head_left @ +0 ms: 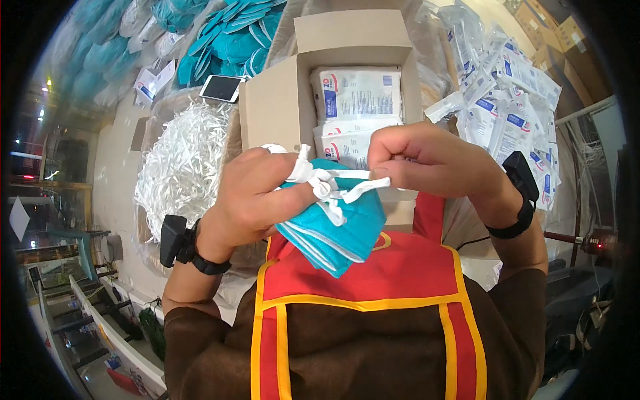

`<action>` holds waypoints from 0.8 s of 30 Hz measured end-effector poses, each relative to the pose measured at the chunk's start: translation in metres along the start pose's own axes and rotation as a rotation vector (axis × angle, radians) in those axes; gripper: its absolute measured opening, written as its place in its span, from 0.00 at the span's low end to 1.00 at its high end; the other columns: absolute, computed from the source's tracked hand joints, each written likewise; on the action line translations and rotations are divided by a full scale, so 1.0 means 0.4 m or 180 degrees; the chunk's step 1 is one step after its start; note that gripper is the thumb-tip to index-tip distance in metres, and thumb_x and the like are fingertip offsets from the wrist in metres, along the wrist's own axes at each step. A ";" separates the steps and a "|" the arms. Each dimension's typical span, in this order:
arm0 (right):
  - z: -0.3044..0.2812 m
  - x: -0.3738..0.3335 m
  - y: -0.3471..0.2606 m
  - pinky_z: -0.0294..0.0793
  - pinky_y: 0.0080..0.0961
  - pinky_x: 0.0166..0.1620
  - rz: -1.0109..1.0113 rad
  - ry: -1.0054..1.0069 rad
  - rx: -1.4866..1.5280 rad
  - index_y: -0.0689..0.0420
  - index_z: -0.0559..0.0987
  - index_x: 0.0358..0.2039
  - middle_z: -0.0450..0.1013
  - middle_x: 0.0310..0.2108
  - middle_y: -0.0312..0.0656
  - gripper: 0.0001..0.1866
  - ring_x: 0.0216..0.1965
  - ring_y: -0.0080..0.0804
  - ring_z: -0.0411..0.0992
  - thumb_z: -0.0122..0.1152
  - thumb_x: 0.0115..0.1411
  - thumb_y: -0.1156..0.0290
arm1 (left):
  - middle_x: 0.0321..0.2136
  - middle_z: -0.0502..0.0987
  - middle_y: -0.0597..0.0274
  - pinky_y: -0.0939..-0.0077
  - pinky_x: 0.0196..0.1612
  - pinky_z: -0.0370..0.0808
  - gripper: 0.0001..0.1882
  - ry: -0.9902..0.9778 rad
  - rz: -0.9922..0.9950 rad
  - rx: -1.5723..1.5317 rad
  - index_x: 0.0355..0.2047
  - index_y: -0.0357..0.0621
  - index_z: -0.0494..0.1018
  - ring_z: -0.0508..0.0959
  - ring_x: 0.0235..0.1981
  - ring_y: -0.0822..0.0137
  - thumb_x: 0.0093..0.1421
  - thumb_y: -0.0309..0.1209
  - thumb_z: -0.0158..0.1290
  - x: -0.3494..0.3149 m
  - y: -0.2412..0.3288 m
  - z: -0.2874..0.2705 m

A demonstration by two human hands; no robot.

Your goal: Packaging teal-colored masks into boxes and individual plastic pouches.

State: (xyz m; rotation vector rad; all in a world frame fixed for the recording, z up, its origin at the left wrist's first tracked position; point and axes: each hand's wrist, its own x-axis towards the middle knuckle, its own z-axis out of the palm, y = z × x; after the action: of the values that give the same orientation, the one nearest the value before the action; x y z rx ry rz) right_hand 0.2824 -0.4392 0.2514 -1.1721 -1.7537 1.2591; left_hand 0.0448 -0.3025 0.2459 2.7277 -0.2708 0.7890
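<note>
In front of my chest, my left hand (257,193) is closed round the top of a teal padded fabric bundle (343,233) with pale edges between its layers. A knotted white strap (327,190) lies across the top of this bundle, beside my left thumb. At the other side, my right hand (430,160) is closed in a pinch on the strap, which runs level between both hands. One loose strap end hangs down over the teal fabric. Just beyond the hands stands an open cardboard box (270,110) with flat white packets (363,93) inside.
A heap of white straps (183,160) fills a lined carton at left, with a phone (221,88) at its far corner. Teal fabric pieces (237,43) are piled behind. White sealed packets (513,123) are heaped at right, with cardboard cartons (567,40) beyond.
</note>
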 end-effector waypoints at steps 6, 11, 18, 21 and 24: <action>0.023 -0.028 -0.028 0.64 0.18 0.30 0.0184 -0.0190 0.0508 0.60 0.70 0.35 0.68 0.24 0.32 0.08 0.27 0.17 0.64 0.54 0.62 0.69 | 0.23 0.71 0.63 0.71 0.23 0.66 0.18 -0.0151 -0.0293 0.0224 0.39 0.46 0.74 0.73 0.22 0.62 0.45 0.35 0.58 0.015 0.009 0.005; 0.008 -0.114 -0.059 0.65 0.22 0.26 0.0443 0.0080 -0.0649 0.58 0.72 0.28 0.70 0.21 0.39 0.08 0.21 0.31 0.68 0.57 0.59 0.68 | 0.19 0.66 0.64 0.71 0.21 0.64 0.17 -0.0304 -0.0459 0.0531 0.36 0.48 0.74 0.70 0.18 0.64 0.46 0.41 0.57 0.009 0.007 -0.009; -0.007 -0.239 -0.142 0.67 0.26 0.25 0.1253 0.0265 -0.0836 0.57 0.74 0.26 0.71 0.20 0.41 0.05 0.21 0.35 0.71 0.61 0.55 0.71 | 0.18 0.66 0.65 0.71 0.20 0.63 0.15 -0.0448 -0.0577 0.0734 0.33 0.50 0.75 0.69 0.17 0.64 0.46 0.40 0.57 -0.030 0.001 -0.033; -0.012 -0.285 -0.142 0.67 0.24 0.25 0.1185 0.0310 -0.0959 0.57 0.74 0.26 0.71 0.19 0.40 0.07 0.20 0.31 0.70 0.61 0.55 0.68 | 0.19 0.68 0.63 0.70 0.21 0.65 0.15 -0.0544 -0.0697 0.0650 0.33 0.48 0.74 0.70 0.18 0.61 0.44 0.38 0.59 -0.055 -0.024 -0.037; -0.064 -0.427 -0.098 0.62 0.17 0.21 0.1053 0.1711 -0.0331 0.55 0.68 0.22 0.66 0.16 0.36 0.13 0.16 0.21 0.63 0.61 0.55 0.62 | 0.21 0.70 0.60 0.67 0.22 0.66 0.17 0.0115 -0.1080 0.1106 0.34 0.47 0.74 0.71 0.18 0.56 0.42 0.34 0.61 -0.130 -0.092 -0.043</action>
State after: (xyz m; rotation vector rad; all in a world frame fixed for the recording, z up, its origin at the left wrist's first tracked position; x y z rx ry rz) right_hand 0.3572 -0.5940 0.2935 -1.7259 -1.2708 0.9122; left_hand 0.0025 -0.2572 0.2235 2.9509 0.3633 0.8492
